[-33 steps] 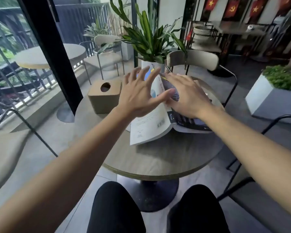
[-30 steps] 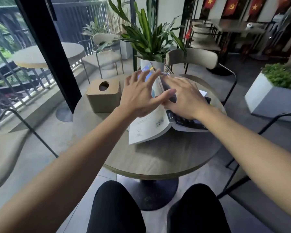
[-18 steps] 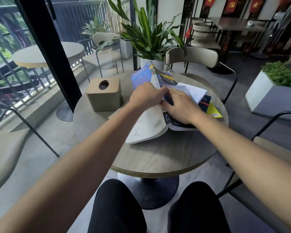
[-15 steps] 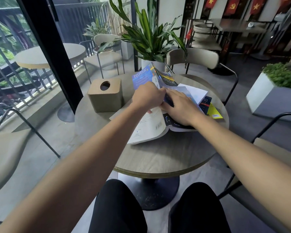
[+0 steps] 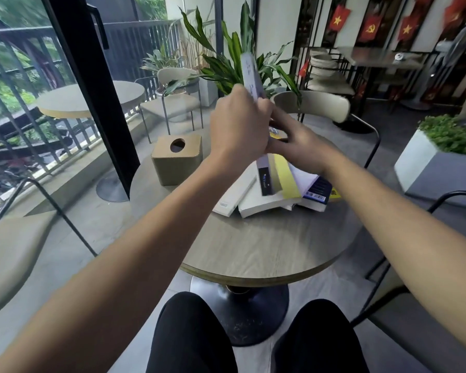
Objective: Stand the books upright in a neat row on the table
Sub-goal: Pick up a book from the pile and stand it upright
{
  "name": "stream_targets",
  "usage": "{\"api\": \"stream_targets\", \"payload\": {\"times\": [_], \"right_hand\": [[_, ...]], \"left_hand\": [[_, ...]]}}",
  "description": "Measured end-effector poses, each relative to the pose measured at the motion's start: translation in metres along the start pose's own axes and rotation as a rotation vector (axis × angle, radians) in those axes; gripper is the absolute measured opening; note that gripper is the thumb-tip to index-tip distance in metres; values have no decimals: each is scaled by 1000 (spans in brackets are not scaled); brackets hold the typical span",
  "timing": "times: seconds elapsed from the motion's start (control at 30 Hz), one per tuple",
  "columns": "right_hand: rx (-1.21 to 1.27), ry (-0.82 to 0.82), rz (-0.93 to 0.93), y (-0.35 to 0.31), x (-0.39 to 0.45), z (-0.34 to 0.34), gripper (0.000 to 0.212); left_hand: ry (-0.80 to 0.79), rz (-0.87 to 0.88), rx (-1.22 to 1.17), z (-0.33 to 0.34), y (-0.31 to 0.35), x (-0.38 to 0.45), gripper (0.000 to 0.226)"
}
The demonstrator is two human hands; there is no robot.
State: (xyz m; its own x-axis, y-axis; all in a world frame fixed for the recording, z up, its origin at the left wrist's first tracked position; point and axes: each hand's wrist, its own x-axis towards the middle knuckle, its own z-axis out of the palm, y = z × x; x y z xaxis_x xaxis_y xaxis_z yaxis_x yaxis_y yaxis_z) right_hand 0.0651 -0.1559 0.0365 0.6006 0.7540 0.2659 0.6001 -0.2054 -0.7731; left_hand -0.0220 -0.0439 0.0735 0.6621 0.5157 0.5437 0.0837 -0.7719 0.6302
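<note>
Several books (image 5: pixel 277 189) lie in a loose, fanned pile on the round wooden table (image 5: pixel 267 249): a white one at the left, a black-spined and a yellow one in the middle, a dark blue one at the right. My left hand (image 5: pixel 240 125) is shut on a thin white book (image 5: pixel 249 76), held upright and blurred above the pile. My right hand (image 5: pixel 296 141) rests with fingers spread on top of the pile, touching the left hand.
A tan tissue box (image 5: pixel 176 158) stands at the table's left. A potted plant (image 5: pixel 234 63) and a chair (image 5: pixel 323 106) sit behind the table. Another chair (image 5: pixel 404 305) is at my right, and a white planter (image 5: pixel 439 168) further right.
My left hand closed on a white book and lifted it up on end out of the pile. The open pile has collapsed flatter. My right hand stayed pressing on the books.
</note>
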Motion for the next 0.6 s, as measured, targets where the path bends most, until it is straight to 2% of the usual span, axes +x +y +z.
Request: {"api": "stream_targets", "payload": {"times": [0.2, 0.3, 0.47, 0.6], "right_hand": [[44, -91, -19, -5, 0, 0, 101], [18, -123, 2, -5, 7, 4, 115], [-132, -112, -2, 4, 22, 27, 137], [-172, -98, 50, 21, 27, 48, 136]], "left_hand": [[254, 280, -45, -15, -13, -3, 14], [327, 382, -106, -8, -28, -8, 12], [379, 405, -73, 16, -59, -24, 26], [355, 397, -55, 34, -88, -39, 24]]}}
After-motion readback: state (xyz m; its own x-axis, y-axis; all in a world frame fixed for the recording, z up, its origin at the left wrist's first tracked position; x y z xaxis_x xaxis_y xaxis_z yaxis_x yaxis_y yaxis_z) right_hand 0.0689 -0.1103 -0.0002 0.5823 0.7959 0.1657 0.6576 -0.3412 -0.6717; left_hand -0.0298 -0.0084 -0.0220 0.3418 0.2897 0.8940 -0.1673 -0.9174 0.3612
